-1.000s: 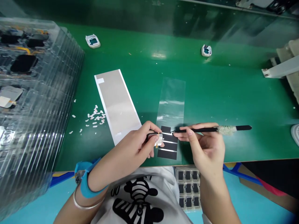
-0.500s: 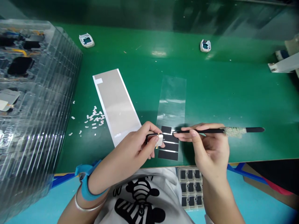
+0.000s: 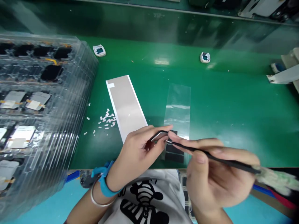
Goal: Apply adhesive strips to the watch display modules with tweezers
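Between its thumb and fingers, my left hand (image 3: 142, 149) holds a small screen module (image 3: 159, 135) with a black edge and a pale back, tilted on its side. My right hand (image 3: 219, 171) is closed around black tweezers (image 3: 201, 150) wrapped in fraying tape at the rear end. The tweezers' tips meet the module's edge by my left thumb; whether they pinch anything there is too small to tell. Under both hands lies a clear film strip (image 3: 178, 107) bearing black rectangular stickers (image 3: 174, 157), partly covered by my fingers.
Stacked clear trays (image 3: 70, 93) with screen modules rise at the left. A beige sheet with white edges (image 3: 127, 102) lies beside scattered white scraps (image 3: 107, 119). Two white watch-like cases (image 3: 99, 50) sit at the back of the green table (image 3: 233, 102). Another tray (image 3: 185, 189) shows below the table edge.
My right hand has come up from the film strip, bringing the tweezer tips to the module. My left hand has tilted the module more edge-on. The head view has shifted.
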`<state>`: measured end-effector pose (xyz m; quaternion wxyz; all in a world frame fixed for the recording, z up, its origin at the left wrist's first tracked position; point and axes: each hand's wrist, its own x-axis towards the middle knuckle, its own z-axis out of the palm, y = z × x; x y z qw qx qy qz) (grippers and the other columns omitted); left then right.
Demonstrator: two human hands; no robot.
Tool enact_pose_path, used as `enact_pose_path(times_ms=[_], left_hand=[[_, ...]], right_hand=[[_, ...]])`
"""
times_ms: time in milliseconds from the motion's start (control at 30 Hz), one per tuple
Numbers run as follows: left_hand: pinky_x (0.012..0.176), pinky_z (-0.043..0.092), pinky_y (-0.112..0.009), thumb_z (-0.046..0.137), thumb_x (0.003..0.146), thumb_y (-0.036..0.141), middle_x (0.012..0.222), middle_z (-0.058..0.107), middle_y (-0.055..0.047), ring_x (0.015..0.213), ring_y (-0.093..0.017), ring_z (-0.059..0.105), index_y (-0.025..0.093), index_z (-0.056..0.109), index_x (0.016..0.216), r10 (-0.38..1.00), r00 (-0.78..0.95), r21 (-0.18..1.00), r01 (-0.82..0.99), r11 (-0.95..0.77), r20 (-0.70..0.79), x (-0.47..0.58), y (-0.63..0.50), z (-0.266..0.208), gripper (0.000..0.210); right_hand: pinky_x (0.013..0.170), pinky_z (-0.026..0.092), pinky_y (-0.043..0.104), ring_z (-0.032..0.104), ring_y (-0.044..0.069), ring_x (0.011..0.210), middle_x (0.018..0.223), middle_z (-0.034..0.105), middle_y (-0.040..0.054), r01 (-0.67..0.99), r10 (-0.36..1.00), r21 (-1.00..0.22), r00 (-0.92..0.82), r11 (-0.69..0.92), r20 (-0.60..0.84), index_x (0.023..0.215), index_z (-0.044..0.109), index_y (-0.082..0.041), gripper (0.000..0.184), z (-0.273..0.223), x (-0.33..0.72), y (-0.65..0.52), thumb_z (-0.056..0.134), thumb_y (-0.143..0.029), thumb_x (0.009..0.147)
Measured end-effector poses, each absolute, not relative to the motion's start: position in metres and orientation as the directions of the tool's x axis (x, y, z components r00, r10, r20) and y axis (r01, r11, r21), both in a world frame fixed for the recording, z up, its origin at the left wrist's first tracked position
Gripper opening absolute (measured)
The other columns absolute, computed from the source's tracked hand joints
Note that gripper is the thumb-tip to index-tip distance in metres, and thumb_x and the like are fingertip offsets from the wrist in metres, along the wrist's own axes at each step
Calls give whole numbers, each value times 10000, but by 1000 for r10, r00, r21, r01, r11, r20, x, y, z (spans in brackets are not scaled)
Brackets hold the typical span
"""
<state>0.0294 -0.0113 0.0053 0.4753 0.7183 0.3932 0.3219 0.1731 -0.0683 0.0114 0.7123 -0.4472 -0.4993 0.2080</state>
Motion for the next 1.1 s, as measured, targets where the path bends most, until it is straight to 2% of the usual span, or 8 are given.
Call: enact_pose_path(times_ms=[100, 200, 433, 667, 1100], left_hand=[[617, 418, -204, 512, 965, 78, 836, 551, 19, 684, -87, 517, 233, 559, 1424, 873, 454, 909, 263, -322, 178, 28, -13, 2, 487], [612, 410, -212, 469, 996, 95, 857, 502, 17, 675, -88, 488, 225, 458, 1504, 864, 463, 901, 263, -345, 195, 28, -14, 1, 524], [605, 411, -229, 464, 1029, 193, 885, 498, 5, 693, -99, 495, 192, 441, 1513, 865, 465, 919, 227, -322, 189, 26, -13, 4, 484], [676, 436, -269, 425, 1057, 297, 924, 516, -17, 765, -129, 524, 217, 414, 1534, 860, 471, 938, 163, -306, 199, 22, -14, 0, 483], [759, 453, -299, 391, 1065, 319, 972, 546, -39, 856, -155, 555, 204, 410, 1536, 857, 472, 941, 147, -304, 204, 22, -13, -2, 485]], right_hand=[[769, 690, 410, 745, 222, 938, 1014, 712, 75, 183, 746, -834, 377, 521, 549, 1111, 477, -168, 355, 10, 156, -66, 540, 86, 872], [770, 694, 425, 747, 223, 934, 1004, 707, 69, 211, 693, -810, 429, 547, 580, 1114, 466, -162, 345, 7, 147, -61, 531, 84, 881], [760, 701, 385, 745, 177, 857, 962, 695, 43, 204, 638, -784, 479, 587, 603, 1104, 491, -163, 277, 6, 139, -52, 530, 41, 922], [816, 693, 448, 739, 195, 911, 980, 696, 44, 155, 649, -786, 482, 598, 589, 1112, 485, -151, 311, 3, 138, -51, 515, 78, 905], [771, 698, 419, 735, 180, 855, 946, 691, 32, 158, 641, -795, 510, 586, 574, 1079, 487, -148, 274, 0, 138, -48, 526, 60, 904]])
